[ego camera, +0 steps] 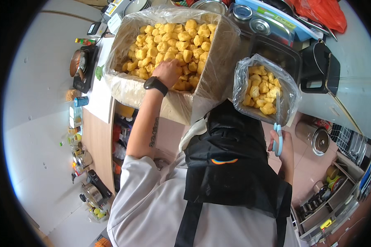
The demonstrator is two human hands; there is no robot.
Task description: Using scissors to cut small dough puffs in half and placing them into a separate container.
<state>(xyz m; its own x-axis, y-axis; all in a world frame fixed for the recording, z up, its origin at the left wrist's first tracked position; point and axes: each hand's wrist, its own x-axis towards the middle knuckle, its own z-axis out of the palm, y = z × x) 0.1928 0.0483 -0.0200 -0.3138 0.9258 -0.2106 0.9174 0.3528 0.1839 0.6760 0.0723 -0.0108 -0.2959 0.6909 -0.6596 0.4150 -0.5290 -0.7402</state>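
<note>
My left hand [167,73], with a black watch on its wrist, reaches over the near edge of a large cardboard box [170,106] lined with clear plastic. Its fingertips are down among many yellow fried tofu puffs [162,46], and whether they grip one is hidden. To the right, my right hand [285,145] holds scissors [277,136] by their light-blue handles. The blades point away from me, over the near right part of a smaller plastic-lined tub [256,115]. Yellow tofu pieces [262,88], some seemingly cut, lie inside that tub.
A dark plastic tray [276,46] is behind the tub, and a black pitcher-like container [317,66] stands to its right. Lidded jars [242,12] and a red plastic bag [323,14] crowd the back. On the left, a pan [77,63] rests on a black cooktop [88,72].
</note>
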